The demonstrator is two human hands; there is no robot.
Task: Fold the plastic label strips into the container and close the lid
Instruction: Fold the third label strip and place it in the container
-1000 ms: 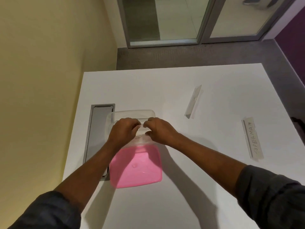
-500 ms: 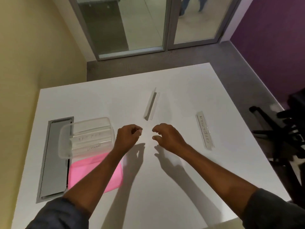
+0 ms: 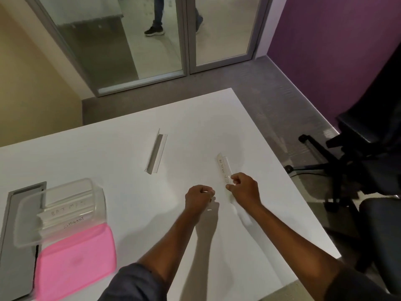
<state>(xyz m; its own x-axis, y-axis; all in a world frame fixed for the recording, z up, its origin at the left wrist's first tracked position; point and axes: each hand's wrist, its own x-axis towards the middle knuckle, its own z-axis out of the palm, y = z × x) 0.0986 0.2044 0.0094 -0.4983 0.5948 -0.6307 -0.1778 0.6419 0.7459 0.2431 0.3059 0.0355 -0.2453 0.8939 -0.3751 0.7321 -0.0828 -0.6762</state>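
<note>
Strip (image 3: 224,169) near table edge (image 3: 282,170), pinched by right hand (image 3: 244,189).

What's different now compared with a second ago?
Both hands left the clear container and moved right across the table. The right hand now pinches the near end of the written label strip; the left hand hovers beside it, empty. The container, pink lid and other strip stayed put.
</note>
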